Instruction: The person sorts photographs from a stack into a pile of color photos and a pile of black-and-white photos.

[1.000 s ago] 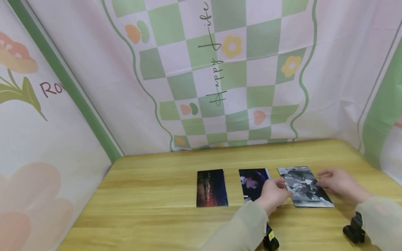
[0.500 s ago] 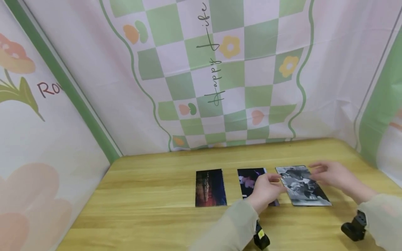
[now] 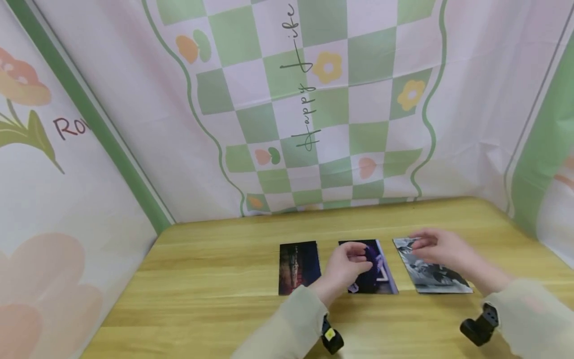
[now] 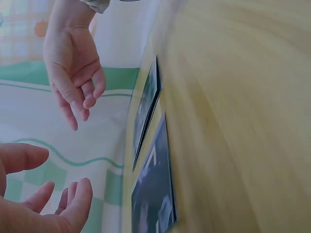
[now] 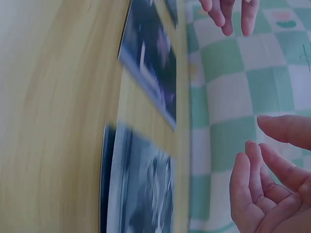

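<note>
Three photo prints lie in a row on the wooden table. My left hand (image 3: 343,269) is over the middle dark purple photo (image 3: 374,279), its fingers loosely bent with nothing between them. Above the black-and-white photo (image 3: 437,279) on the right hovers my right hand (image 3: 444,249), also holding nothing. The left dark photo with a red lower part (image 3: 298,269) lies just beyond the left hand. In the right wrist view the black-and-white photo (image 5: 141,189) shows a second dark edge beneath it. A gap shows between thumb and fingers of the left hand (image 4: 43,204).
A yellowish wooden table (image 3: 202,279) carries the photos, with bare wood to their left and in front. Behind it hangs a cloth (image 3: 332,104) with green checks and flowers. Black wrist cameras (image 3: 332,336) sit under both sleeves.
Both hands have moved left, away from the sides of the black-and-white photo. The left hand is now over the middle photo, the right over the black-and-white one. The photos stay put.
</note>
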Tool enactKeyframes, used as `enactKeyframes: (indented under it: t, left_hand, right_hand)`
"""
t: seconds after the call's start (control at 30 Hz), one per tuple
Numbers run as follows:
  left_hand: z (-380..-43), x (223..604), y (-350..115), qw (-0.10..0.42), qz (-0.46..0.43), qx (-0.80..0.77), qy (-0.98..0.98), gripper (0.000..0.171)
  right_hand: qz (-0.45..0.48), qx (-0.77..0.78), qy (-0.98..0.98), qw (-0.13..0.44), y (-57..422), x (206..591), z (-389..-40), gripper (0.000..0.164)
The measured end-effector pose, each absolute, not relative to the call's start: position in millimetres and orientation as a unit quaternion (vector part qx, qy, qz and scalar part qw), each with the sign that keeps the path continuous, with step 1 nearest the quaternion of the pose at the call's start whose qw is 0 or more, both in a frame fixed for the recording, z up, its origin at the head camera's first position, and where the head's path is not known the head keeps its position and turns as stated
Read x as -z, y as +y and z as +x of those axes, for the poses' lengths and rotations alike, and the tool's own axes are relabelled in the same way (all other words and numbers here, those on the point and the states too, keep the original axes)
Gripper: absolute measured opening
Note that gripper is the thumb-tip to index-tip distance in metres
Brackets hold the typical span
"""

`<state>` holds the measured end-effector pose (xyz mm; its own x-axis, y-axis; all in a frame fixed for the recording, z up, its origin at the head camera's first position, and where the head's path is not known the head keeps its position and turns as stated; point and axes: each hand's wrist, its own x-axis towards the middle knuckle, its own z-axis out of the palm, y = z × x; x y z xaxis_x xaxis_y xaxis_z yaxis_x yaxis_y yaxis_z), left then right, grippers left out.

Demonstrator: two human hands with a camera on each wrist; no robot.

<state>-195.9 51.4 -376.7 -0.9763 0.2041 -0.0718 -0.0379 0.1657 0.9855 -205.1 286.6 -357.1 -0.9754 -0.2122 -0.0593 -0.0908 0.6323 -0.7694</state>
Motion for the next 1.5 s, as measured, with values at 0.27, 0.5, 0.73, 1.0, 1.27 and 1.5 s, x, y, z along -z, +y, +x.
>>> enactKeyframes:
  t: [0.27, 0.5, 0.73, 1.0, 1.27, 1.5]
  left_hand:
    - [-189.9, 363.5, 11.3, 0.098, 0.064, -0.633, 0.765, 0.034]
    - [-190.4, 358.2, -21.8, 0.089, 0.08, -0.626, 0.771, 0.035]
    - [-191.2, 362.8, -53.5, 0.057, 0.077, -0.625, 0.775, 0.037]
    - [-193.4, 366.9, -89.0, 0.046, 0.063, -0.611, 0.787, 0.041]
    - [-194.3, 376.6, -121.4, 0.042, 0.045, -0.588, 0.807, 0.042]
    - [-195.1, 387.5, -135.4, 0.05, 0.029, -0.582, 0.811, 0.043]
  right_hand:
    - [-0.101, 0.455, 0.88, 0.086, 249.3, 351.5, -201.8, 0.053]
    - [-0.103, 0.492, 0.858, 0.106, 223.0, 348.9, -202.4, 0.052]
    - [-0.119, 0.519, 0.84, 0.106, 199.7, 355.4, -205.9, 0.05]
    - [-0.109, 0.57, 0.805, 0.122, 173.1, 361.0, -206.3, 0.051]
    - [-0.092, 0.573, 0.804, 0.129, 155.8, 368.2, -206.1, 0.049]
    - [-0.103, 0.575, 0.8, 0.137, 142.9, 378.3, -209.4, 0.05]
